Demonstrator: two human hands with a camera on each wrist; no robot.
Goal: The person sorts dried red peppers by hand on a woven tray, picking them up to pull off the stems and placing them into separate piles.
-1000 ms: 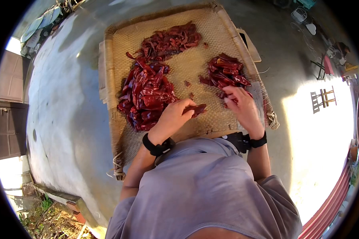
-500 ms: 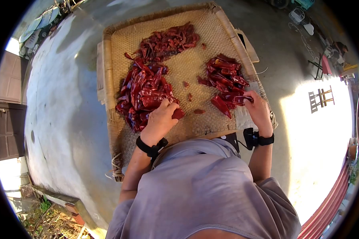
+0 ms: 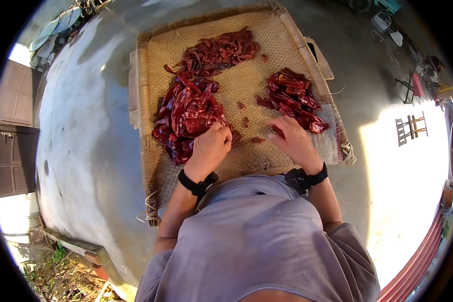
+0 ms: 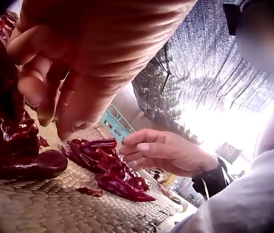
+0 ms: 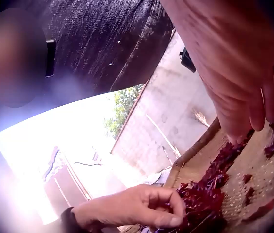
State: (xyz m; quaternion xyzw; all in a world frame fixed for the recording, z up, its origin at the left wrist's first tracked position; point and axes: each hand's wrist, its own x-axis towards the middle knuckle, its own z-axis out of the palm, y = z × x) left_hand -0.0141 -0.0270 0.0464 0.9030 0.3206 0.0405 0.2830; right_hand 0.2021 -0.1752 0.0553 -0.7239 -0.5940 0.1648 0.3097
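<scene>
In the head view my left hand (image 3: 210, 150) is at the near edge of the glossy red pepper pile (image 3: 189, 110). The left wrist view shows its fingers (image 4: 71, 107) bent loosely downward beside dark red peppers. One pepper (image 4: 40, 165) lies on the woven mat below them. My right hand (image 3: 294, 143) is over the tray (image 3: 236, 93), left of the smaller heap of flattened peppers (image 3: 289, 93). In the left wrist view this right hand (image 4: 168, 153) has relaxed fingers and nothing visible in its grasp. A bit of red shows between its thumb and forefinger in the head view.
Shrivelled red pieces (image 3: 221, 50) lie at the tray's far end. Small scraps (image 3: 257, 140) dot its middle. A raised woven rim (image 3: 145, 100) borders the tray. A flat board with a dark phone-like item (image 3: 319, 59) sticks out at right; a small chair (image 3: 418, 126) stands beyond.
My right hand set a pepper down at the right heap, let go and moved left toward the middle. My left hand moved from the tray's middle to the left pile's edge.
</scene>
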